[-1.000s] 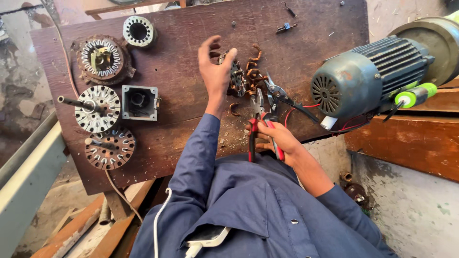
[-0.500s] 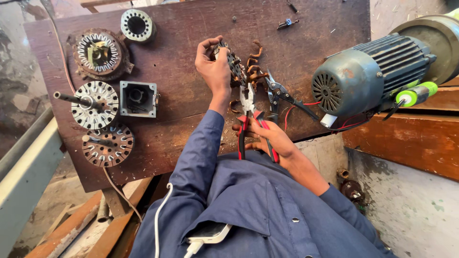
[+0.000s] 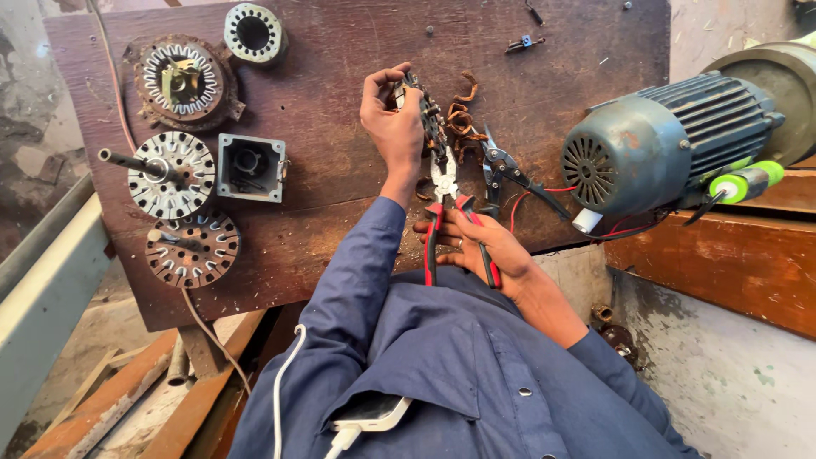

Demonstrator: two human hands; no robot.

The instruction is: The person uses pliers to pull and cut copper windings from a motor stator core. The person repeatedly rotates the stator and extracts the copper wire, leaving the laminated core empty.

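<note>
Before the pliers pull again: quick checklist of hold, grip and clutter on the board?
1. Left hand holds the dark wound part against the wooden board: ok.
2. Right hand is wrapped round the red handles of the pliers: ok.
3. Pliers nose reaches the lower end of the part: ok; whether it actually bites a wire: cannot tell.
4. Left fingers are clear of the pliers nose: ok, they sit further up the part.
5. Loose copper wire scraps and the snips lie right beside the work: not ok.
6. Grey-blue motor stands apart from both hands: ok.
</note>
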